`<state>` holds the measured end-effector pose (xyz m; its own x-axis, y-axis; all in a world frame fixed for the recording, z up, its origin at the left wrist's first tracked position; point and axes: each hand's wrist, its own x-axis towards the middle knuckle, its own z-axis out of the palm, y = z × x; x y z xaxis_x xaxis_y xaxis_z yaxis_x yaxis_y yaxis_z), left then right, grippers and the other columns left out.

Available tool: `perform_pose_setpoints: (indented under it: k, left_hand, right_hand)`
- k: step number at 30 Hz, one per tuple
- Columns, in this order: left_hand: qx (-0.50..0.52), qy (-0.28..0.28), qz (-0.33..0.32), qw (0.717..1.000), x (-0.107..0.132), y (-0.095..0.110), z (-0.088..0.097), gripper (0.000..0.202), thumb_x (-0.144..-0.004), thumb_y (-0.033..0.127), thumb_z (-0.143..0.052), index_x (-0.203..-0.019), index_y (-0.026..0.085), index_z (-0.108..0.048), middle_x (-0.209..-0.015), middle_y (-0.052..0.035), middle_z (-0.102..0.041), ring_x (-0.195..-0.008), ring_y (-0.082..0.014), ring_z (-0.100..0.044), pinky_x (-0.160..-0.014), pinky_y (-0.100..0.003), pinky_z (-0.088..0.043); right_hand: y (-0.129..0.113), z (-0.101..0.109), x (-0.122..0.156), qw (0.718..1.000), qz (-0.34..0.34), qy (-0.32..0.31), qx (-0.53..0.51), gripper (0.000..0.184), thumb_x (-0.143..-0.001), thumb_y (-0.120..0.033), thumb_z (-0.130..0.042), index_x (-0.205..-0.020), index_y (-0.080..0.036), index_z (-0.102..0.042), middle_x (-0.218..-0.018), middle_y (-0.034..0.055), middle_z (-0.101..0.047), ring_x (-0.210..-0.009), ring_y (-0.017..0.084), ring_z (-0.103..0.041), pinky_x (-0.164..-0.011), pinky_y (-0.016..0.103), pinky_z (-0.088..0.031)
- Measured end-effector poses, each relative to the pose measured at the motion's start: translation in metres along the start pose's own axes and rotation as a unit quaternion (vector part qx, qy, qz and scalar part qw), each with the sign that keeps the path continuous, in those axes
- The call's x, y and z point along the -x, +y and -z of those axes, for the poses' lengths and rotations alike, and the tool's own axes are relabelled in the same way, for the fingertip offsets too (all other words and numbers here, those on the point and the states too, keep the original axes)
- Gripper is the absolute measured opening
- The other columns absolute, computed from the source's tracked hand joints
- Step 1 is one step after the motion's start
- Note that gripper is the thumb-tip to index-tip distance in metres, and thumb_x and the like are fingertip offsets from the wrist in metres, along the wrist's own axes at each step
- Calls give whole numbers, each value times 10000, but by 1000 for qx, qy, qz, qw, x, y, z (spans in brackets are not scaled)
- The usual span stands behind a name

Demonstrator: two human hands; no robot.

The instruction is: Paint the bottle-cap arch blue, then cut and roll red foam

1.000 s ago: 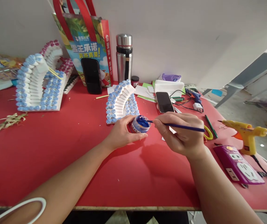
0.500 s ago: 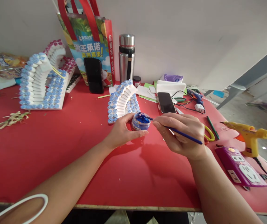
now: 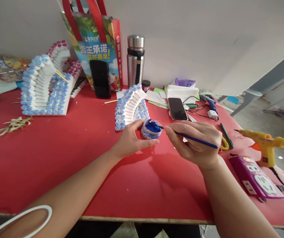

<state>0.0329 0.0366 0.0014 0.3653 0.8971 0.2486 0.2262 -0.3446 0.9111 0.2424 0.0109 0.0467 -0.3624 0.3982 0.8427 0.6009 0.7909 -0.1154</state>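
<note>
Judging by how things lie, paint is being worked or picked up on the bristles: the small, clear-walled round jar (image 3: 153,135) is uncapped, and the thin, dark-blue-handled paintbrush (image 3: 201,141) has its tip in the thick, deep-blue paint (image 3: 154,127) inside. The left hand (image 3: 132,137) is partly closed around the jar, fingers on its far left side and thumb along its near side; whether the jar touches the red, smooth-topped surface (image 3: 102,172) is hard to tell. The right hand (image 3: 194,142) is closed in a pen-like pinch on the brush handle. Just behind the jar stands a small, white, curved model with stepped inner faces (image 3: 128,112), its outer rows already topped with light-blue swirled knobs, while the steps look bare white. The brush is apart from it, so no colour is being laid on the model at this moment. Well to the left, a larger, white, blue-knobbed arch model (image 3: 41,91) shows similar blue rows and white steps. Plenty of paint seems left; which knobs, if any, lack colour cannot be told from here.
</note>
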Motion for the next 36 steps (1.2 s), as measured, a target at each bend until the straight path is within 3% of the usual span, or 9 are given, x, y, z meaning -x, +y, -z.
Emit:
perform_pose_setpoints:
  k: [13,19,24,29,33,36]
  left_hand:
    - [47,10,0,999,1,2,1,386,-734,395,-832,-1000,179,-653,-954,-50,-668,-910,-199,-620,-827,-340,-514]
    - [5,-6,-23,1000,1,2,-1,362,-714,405,-838,-922,184,-640,-872,-20,-618,-835,-173,-579,-764,-318,-501]
    - [17,-11,-17,1000,1,2,0,397,-723,379,-836,-1020,182,-661,-975,-54,-669,-925,-208,-633,-835,-352,-528]
    - [29,-18,-39,999,1,-2,0,546,-708,374,-852,-1177,202,-631,-1146,-77,-674,-1082,-242,-642,-957,-377,-521]
    - [-5,-16,-73,997,0,-6,-2,592,-702,357,-852,-1223,221,-606,-1219,-81,-660,-1144,-255,-632,-1001,-393,-513]
    - [-58,-5,-111,992,1,-6,-3,560,-726,311,-825,-1227,237,-587,-1222,-75,-647,-1153,-248,-620,-1009,-404,-511]
  right_hand:
    - [-4,-3,-1,999,14,-26,-43,138,-851,-82,-685,-940,-185,-661,-784,46,-717,-653,146,-659,-596,256,-522]
    - [-7,-2,-3,987,-25,-34,-155,121,-854,-88,-666,-914,-192,-670,-738,25,-701,-609,136,-648,-551,254,-515]
    - [-6,2,-3,984,-71,13,-160,110,-832,-82,-684,-838,-192,-682,-651,10,-674,-555,141,-635,-506,265,-496]
    - [-7,0,-2,983,-122,33,-132,86,-856,-112,-684,-861,-194,-710,-694,23,-707,-544,137,-634,-499,274,-501]
    - [-12,-2,-4,957,-191,5,-216,72,-900,-180,-663,-853,-185,-718,-755,38,-727,-568,144,-663,-497,273,-525]
    - [-14,-2,-9,906,-302,-24,-297,194,-930,-293,-649,-795,-165,-706,-687,37,-709,-494,137,-640,-432,259,-496]
